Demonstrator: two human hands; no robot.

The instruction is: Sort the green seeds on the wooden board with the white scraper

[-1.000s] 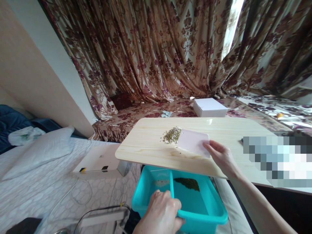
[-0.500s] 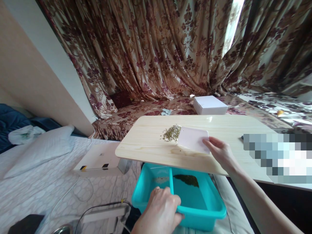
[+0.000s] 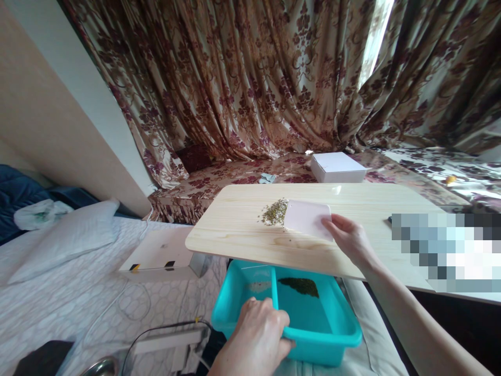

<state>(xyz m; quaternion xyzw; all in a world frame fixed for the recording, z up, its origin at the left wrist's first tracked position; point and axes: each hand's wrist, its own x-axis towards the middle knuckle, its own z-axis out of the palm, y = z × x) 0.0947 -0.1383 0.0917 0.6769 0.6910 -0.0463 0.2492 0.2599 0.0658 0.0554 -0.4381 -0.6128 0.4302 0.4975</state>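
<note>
My right hand pinches the right edge of a thin, pale, flat scraper. The scraper's left edge meets a heap of small green and white grains on the wooden tabletop. My left hand is closed over the near rim of a turquoise divided bin, close to its divider; part of its fingers is hidden. Inside the bin, whitish grains lie in the left compartment and dark green grains in the right one.
A white box stands behind the table on a patterned surface. To the left, a flat white box rests on the bed near a pillow. Cables and a power strip lie at lower left. A blurred-out object sits at right.
My right hand and the scraper have shifted slightly left, against the grain heap. My left hand keeps its place on the bin.
</note>
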